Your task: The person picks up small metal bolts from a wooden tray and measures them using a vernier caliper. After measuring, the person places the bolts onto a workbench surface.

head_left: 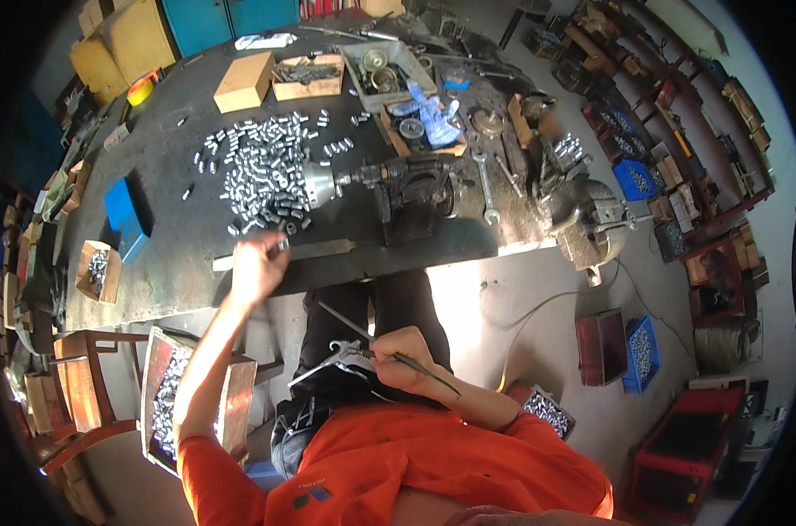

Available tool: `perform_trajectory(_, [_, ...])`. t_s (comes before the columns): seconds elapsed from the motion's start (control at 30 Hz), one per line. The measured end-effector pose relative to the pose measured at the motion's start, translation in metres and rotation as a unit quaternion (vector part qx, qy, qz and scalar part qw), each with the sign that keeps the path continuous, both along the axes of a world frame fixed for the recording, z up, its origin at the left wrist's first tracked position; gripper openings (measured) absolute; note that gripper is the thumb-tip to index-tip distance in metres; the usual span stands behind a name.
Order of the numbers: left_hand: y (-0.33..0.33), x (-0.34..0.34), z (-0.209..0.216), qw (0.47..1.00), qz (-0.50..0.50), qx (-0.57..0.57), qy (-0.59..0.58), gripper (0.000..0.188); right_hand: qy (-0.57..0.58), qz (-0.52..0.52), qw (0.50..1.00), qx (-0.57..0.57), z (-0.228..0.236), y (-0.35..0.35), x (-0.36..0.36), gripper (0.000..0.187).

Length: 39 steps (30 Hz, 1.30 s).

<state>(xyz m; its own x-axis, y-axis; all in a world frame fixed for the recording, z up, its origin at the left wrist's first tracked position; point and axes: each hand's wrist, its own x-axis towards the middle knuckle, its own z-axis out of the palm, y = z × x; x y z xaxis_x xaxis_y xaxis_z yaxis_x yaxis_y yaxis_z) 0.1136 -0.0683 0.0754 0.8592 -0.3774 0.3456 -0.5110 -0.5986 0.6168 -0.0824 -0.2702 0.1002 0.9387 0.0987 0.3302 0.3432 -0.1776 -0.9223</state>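
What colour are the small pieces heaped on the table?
The small pieces are silver-grey, seen best in the head view.

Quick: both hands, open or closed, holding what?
Left hand: closed on a small metal piece.
Right hand: closed around a thin rod.

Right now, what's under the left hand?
Flat grey strip on the dark bench, showing on both sides of the left hand. The hand covers its middle, so anything else there can't be seen; contact with the strip is unclear.
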Motion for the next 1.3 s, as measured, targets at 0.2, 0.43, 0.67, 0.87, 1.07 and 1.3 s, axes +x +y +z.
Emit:
perform_trajectory(0.2, [-0.007, 0.087, 0.034, 0.915, 0.031, -0.370, 0.158, 0.028, 0.037, 0.017, 0.999, 0.013, -0.010, 0.005, -0.005, 0.029])
perform_trajectory(0.43, [0.078, -0.009, 0.008, 0.969, 0.151, -0.167, 0.105, 0.018, 0.058, 0.007, 0.998, 0.012, -0.013, 0.000, -0.014, 0.030])
perform_trajectory(0.67, [0.261, -0.100, -0.076, 0.935, 0.340, 0.037, 0.094, 0.021, 0.007, 0.064, 0.997, -0.052, -0.009, 0.006, 0.001, 0.015])
perform_trajectory(0.87, [0.323, -0.155, -0.096, 0.894, 0.333, 0.250, 0.164, 0.020, -0.006, 0.054, 0.997, -0.045, -0.028, 0.008, -0.007, 0.031])
perform_trajectory(1.07, [0.288, -0.157, -0.102, 0.889, 0.281, 0.197, 0.303, 0.030, 0.167, 0.046, 0.980, 0.095, -0.013, 0.020, -0.007, 0.029])
perform_trajectory(1.3, [0.275, -0.132, -0.182, 0.863, 0.280, 0.212, 0.362, 0.048, 0.158, 0.044, 0.982, 0.098, -0.020, 0.016, -0.007, 0.031])
